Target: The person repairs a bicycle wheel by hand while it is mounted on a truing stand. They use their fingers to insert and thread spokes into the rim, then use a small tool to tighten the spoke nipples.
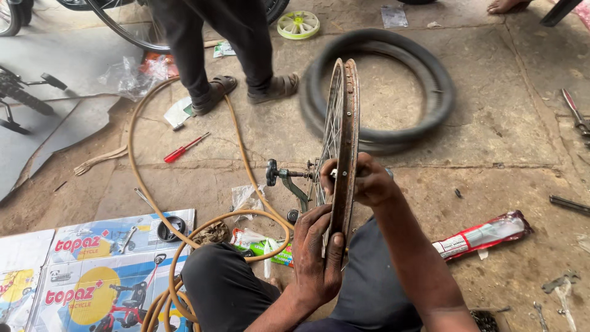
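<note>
A rusty spoked bicycle wheel rim (349, 117) stands upright on edge in front of me, seen almost edge-on. My left hand (316, 255) grips the near, lower part of the rim with the thumb across its edge. Higher up, my right hand (362, 180) is closed around the rim near the hub. A crank arm with a black pedal (279, 175) sticks out to the left of the hub. A black tyre (381, 92) lies flat on the stone floor behind the wheel.
A tan air hose (184, 221) loops across the floor at left. A red screwdriver (184, 147), printed cardboard (80, 270), a red-and-white packet (485, 233) and pliers (576, 114) lie about. Another person's legs in sandals (239, 86) stand beyond.
</note>
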